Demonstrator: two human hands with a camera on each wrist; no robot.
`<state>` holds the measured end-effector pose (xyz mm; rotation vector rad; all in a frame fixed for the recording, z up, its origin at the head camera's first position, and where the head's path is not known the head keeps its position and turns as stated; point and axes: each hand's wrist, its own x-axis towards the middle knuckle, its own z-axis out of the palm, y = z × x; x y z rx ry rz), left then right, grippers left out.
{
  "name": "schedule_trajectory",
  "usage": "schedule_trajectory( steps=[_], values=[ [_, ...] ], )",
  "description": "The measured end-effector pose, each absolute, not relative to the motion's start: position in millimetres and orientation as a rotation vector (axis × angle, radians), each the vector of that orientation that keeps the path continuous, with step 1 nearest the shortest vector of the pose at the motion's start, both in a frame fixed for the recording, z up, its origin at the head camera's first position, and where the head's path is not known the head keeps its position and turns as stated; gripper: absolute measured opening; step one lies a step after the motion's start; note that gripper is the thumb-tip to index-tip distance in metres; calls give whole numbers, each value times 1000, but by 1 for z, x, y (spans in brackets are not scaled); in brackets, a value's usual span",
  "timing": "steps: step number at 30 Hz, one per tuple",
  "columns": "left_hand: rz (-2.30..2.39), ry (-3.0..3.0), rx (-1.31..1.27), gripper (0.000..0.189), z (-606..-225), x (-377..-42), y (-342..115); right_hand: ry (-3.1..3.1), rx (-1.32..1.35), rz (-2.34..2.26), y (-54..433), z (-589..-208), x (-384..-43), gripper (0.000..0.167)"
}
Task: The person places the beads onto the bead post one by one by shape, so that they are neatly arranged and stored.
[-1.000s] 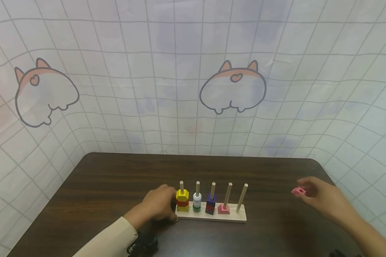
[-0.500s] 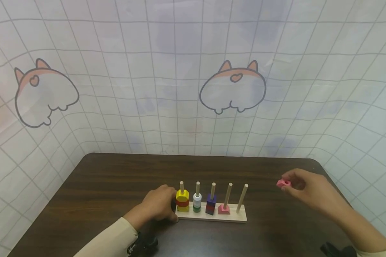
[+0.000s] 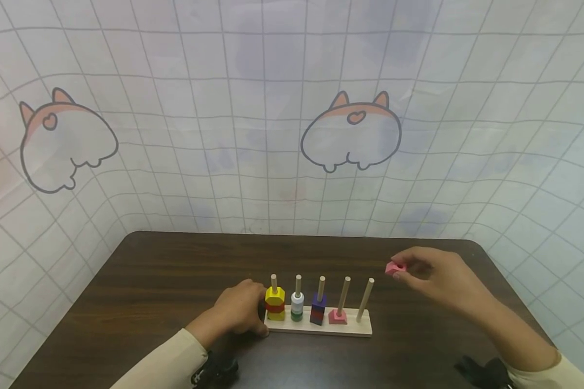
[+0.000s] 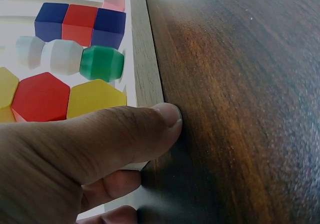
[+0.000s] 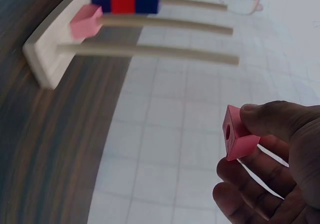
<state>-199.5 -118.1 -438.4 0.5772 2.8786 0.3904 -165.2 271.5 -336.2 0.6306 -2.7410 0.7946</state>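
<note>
A pale wooden peg stand (image 3: 316, 328) with several upright pegs sits on the dark table. My left hand (image 3: 240, 308) holds its left end, the thumb (image 4: 167, 115) lying along the front edge. Pinched between my right thumb and fingers is a pink block (image 5: 239, 136) with a hole through it. That right hand (image 3: 435, 270) is raised to the right of the stand, near the bare rightmost peg (image 3: 366, 298). One pink block (image 3: 338, 317) sits at the bottom of the peg beside that one.
Three other pegs carry stacks: yellow and red hexagonal blocks (image 3: 275, 303), white and green rounded beads (image 3: 297, 306), and dark blue and red blocks (image 3: 318, 309). A white gridded curtain (image 3: 253, 135) hangs behind the table (image 3: 190, 259).
My right hand has moved left with the pink block, from the table's right side to close by the rightmost peg. The left hand has stayed at the stand's end.
</note>
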Motion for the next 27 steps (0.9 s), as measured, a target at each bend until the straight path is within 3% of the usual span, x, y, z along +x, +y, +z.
schedule_trajectory(
  steps=[27],
  values=[
    [405, 2873, 611, 50, -439, -200, -119, -2659, 903, 959, 211, -337, -171, 21]
  ],
)
